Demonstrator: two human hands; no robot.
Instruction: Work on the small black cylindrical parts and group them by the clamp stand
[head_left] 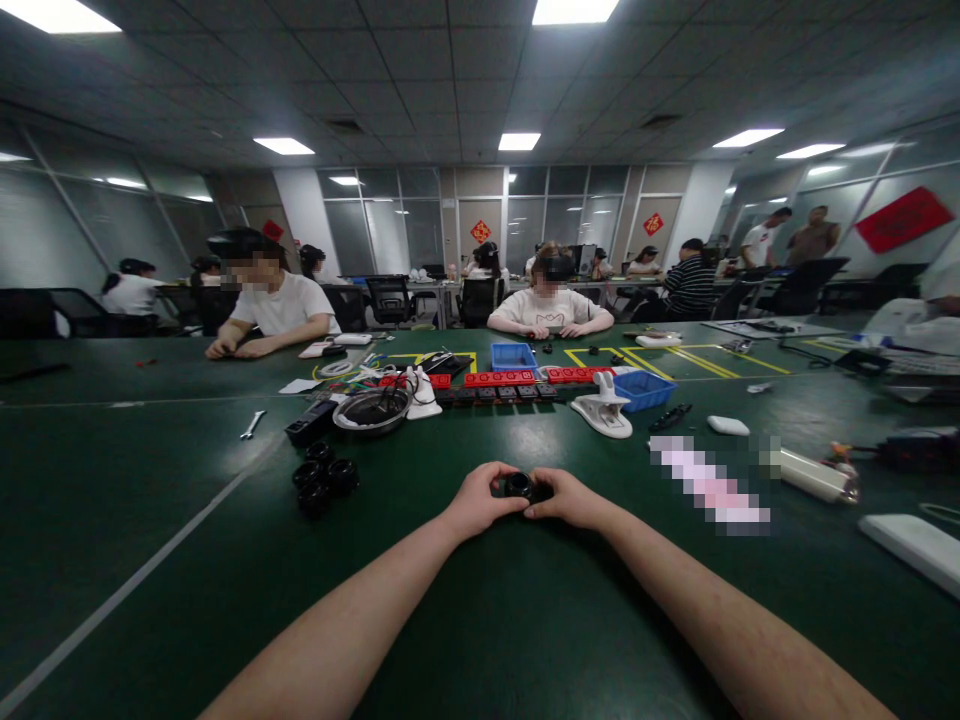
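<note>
Between my two hands is a small black round part [518,485] with a hollow top, too dark to tell its exact kind. My left hand [486,503] grips its left side, thumb in front and fingers behind. On the other side my right hand [564,499] is closed around its right edge, with the fingertips partly hidden. Both hands are low over the green table [465,640]. To the left sits a small cluster of similar black round parts [342,476].
A wrench [253,425] lies at left. Ahead are a round metal dish [373,425], red power strips [499,379], a white clip base [604,415] and blue bins [643,390]. A pale cylinder [814,473] lies at right. Two people [277,300] sit across the table.
</note>
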